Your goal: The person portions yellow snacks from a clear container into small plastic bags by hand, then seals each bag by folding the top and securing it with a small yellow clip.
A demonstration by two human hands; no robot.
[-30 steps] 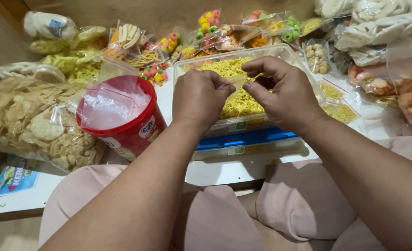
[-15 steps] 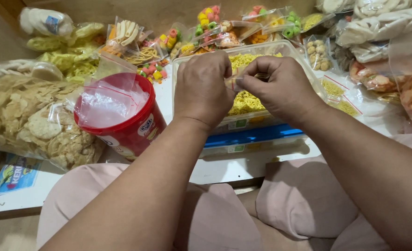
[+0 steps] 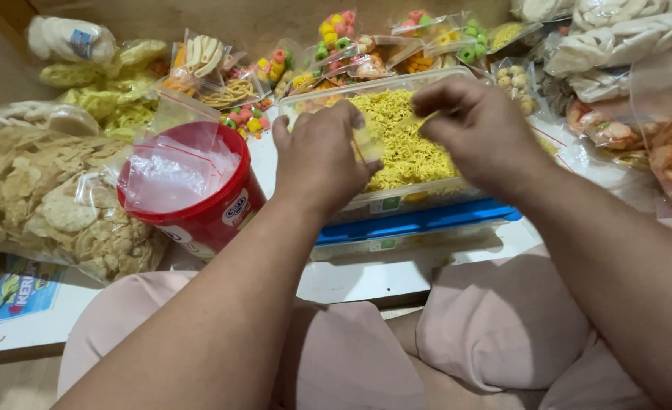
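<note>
Hands (image 3: 317,156) (image 3: 480,125) | pinching thin clear bag (image 3: 368,140), apparently | crinkly yellow noodles (image 3: 408,140)

A red bucket (image 3: 199,201) stands beside bagged crackers (image 3: 40,197).

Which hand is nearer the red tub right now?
Left. The left hand is just right of the red tub, at the noodle box's near edge; the right hand is farther right, over the noodles.

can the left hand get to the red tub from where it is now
Probably yes. The left hand is over the clear box of yellow noodles, pinching a small clear bag, and the red tub stands just to its left with nothing between them. The hand is occupied, though.
</note>
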